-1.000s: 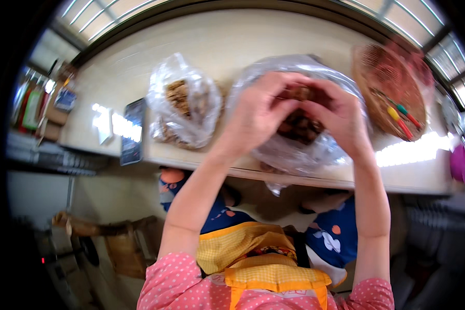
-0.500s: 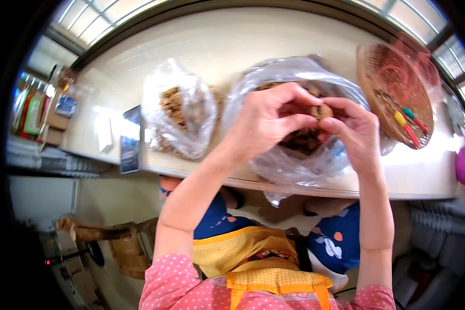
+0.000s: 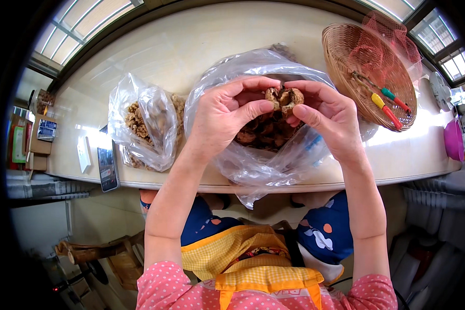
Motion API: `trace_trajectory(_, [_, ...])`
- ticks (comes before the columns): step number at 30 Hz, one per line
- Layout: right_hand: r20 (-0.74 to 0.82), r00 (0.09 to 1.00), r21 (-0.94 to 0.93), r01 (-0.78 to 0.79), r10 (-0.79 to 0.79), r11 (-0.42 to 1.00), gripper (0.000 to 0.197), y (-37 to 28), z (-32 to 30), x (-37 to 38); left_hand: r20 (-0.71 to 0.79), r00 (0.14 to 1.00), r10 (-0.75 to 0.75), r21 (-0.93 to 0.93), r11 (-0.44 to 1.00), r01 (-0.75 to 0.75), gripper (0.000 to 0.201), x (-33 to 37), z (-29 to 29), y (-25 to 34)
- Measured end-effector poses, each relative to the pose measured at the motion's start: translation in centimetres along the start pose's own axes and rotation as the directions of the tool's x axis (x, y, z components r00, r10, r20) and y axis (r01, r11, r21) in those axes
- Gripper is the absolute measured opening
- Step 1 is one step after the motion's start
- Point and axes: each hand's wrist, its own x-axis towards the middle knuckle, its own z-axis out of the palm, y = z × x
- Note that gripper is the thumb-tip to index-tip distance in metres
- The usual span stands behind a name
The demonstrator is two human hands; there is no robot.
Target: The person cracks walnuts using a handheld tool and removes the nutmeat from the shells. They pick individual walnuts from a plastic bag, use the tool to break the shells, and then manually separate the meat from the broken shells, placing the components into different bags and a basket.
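Note:
Between my two hands is a cracked walnut (image 3: 293, 98), its shell parted down the middle with the dark inside showing. My left hand (image 3: 219, 113) pinches its left side between thumb and fingers, and my right hand (image 3: 333, 116) pinches the right side. Both are held over a large clear plastic bag (image 3: 258, 173), whose open mouth shows brown walnut shells (image 3: 266, 135). To the left stands a smaller clear bag (image 3: 163, 129) with pale brown walnut kernels (image 3: 135, 124) in it.
At the right a wicker basket (image 3: 341, 49) holds red netting (image 3: 380, 44) and a tool with yellow-red and green-red handles (image 3: 386, 110). A phone (image 3: 107, 165) lies near the table's left front edge beside a white object (image 3: 83, 154). A magenta bowl (image 3: 453, 139) sits far right.
The walnut, rounder and mostly covered by my fingertips before, now shows a split, with my hands slightly further apart. The whole view has shifted, so the table things appear further left.

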Motion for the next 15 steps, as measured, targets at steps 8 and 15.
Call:
trace_trajectory(8, [0.005, 1.000, -0.015, -0.001, 0.001, 1.000, 0.035, -0.01, 0.14, -0.13, -0.009, 0.999, -0.039, -0.059, 0.998, 0.039, 0.036, -0.08, 0.21, 0.04])
trace_trajectory(15, [0.020, 1.000, -0.050, 0.011, -0.010, 0.999, 0.033, 0.04, 0.40, -0.32, -0.054, 0.999, -0.001, -0.192, 0.981, -0.009, 0.032, -0.11, 0.57, -0.67])
